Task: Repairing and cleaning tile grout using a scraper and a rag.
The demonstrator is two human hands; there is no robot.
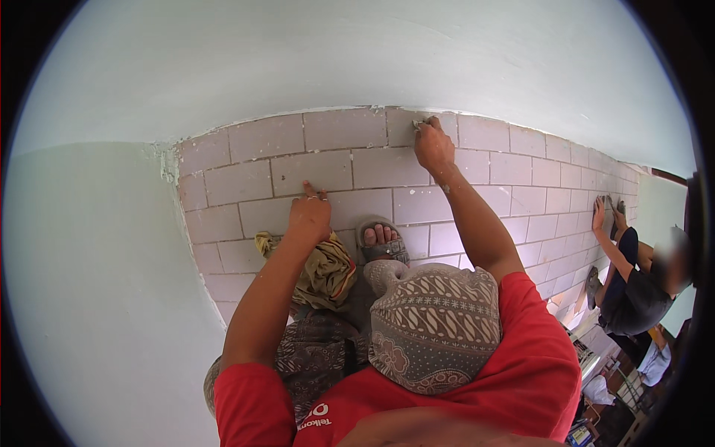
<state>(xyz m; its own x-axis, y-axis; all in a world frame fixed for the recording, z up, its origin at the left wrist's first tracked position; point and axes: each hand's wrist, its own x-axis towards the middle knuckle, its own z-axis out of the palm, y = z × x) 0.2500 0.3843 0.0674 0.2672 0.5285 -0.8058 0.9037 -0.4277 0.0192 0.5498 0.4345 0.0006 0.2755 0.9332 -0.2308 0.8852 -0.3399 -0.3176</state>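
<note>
My right hand (435, 149) is closed on a small scraper (418, 125), mostly hidden by the fingers. Its edge rests on a tile near where the floor meets the wall. To the left, my left hand (310, 214) leans on the tiled floor (313, 173) with the index finger stretched out and nothing visible in it. A crumpled olive-yellow cloth (325, 277) lies just below that hand, partly hidden by my forearm. White specks dot the tiles, and ragged white residue (377, 109) runs along the wall's foot.
Pale walls (357, 59) rise ahead and on the left (112, 238), meeting at a corner. My sandalled foot (381, 238) is planted between my knees. On the right, another person (640, 276) crouches with hands at the floor. Assorted household things (618, 387) lie behind that person.
</note>
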